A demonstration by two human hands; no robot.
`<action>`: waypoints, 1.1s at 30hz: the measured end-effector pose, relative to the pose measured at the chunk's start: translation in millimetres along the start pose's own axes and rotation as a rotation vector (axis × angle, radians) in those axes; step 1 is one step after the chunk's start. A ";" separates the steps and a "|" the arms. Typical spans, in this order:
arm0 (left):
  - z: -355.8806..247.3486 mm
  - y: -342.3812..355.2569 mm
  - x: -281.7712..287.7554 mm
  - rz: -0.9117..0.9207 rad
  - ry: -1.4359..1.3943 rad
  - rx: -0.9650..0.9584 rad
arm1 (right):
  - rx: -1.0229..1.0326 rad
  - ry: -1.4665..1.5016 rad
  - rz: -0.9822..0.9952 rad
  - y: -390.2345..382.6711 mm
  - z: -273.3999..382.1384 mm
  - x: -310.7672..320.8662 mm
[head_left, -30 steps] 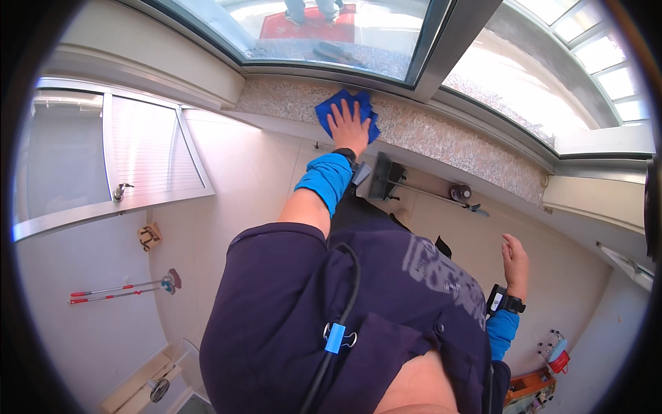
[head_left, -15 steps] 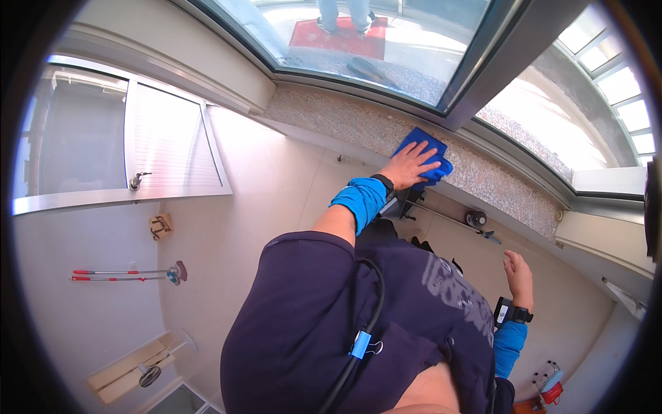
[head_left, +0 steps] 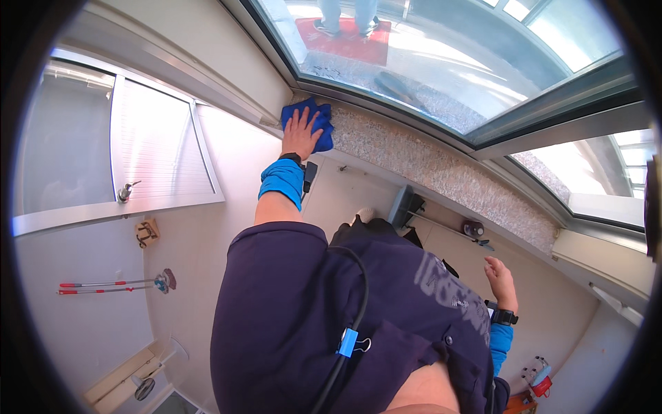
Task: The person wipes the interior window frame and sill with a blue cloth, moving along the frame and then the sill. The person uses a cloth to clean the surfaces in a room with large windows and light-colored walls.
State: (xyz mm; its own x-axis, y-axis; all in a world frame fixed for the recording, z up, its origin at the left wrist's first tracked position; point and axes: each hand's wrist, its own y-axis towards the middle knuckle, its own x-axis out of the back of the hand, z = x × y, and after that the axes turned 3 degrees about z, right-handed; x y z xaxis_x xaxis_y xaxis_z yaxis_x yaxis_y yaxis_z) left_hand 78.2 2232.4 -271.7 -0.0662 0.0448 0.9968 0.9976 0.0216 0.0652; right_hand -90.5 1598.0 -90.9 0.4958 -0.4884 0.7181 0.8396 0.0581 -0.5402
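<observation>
My left hand [head_left: 301, 135] lies with spread fingers on a folded blue cloth [head_left: 321, 140], pressing it flat against the speckled stone windowsill [head_left: 386, 141]. The cloth sits at the sill's left end, beside the wall corner. Low at my right side hangs my right hand [head_left: 501, 284], its fingers loosely bent and holding nothing. Each wrist carries a dark band, and blue sleeve covers show on both forearms.
A framed glass window [head_left: 427, 62] rises behind the sill. To the left stands a partly glazed door [head_left: 162, 145]. A paper bag [head_left: 147, 233], mops with red handles [head_left: 107, 287] and a fan [head_left: 143, 388] are farther off. Below the sill runs a thin pole [head_left: 441, 226].
My left hand has slid the blue cloth leftward along the sill, from near its middle to its left end. The window frame's upright appears farther right. My right hand stays low.
</observation>
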 end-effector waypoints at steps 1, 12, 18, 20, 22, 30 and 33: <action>11.1 3.3 -1.0 -0.007 0.022 0.037 | -0.007 -0.017 -0.002 -0.8 5.7 0.4; -90.4 -18.7 -15.9 -0.346 -0.375 0.357 | -0.028 -0.090 -0.023 -6.6 -32.5 -10.9; -83.1 73.0 179.3 -1.046 -1.043 0.439 | 0.061 -0.098 -0.095 4.9 -48.7 -1.3; -83.5 108.0 281.3 -1.350 -1.255 0.059 | 0.016 -0.102 -0.085 11.4 -48.9 4.2; -81.4 125.1 386.0 -1.430 -1.216 -0.128 | 0.015 -0.112 -0.062 15.2 -48.0 11.7; -48.9 207.4 697.9 -1.527 0.222 -0.124 | 0.034 -0.034 -0.075 20.3 -46.6 21.1; -63.3 243.2 656.3 -1.428 -0.103 -0.033 | 0.042 -0.052 -0.104 20.0 -40.6 24.2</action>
State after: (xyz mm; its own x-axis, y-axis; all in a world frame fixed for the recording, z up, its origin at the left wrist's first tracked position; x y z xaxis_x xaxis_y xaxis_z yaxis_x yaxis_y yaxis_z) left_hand 278.6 2203.8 401.3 -0.9947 0.0756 0.0700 0.0765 0.0864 0.9933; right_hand -70.8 1552.0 -102.2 0.4151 -0.4482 0.7917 0.8952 0.0462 -0.4432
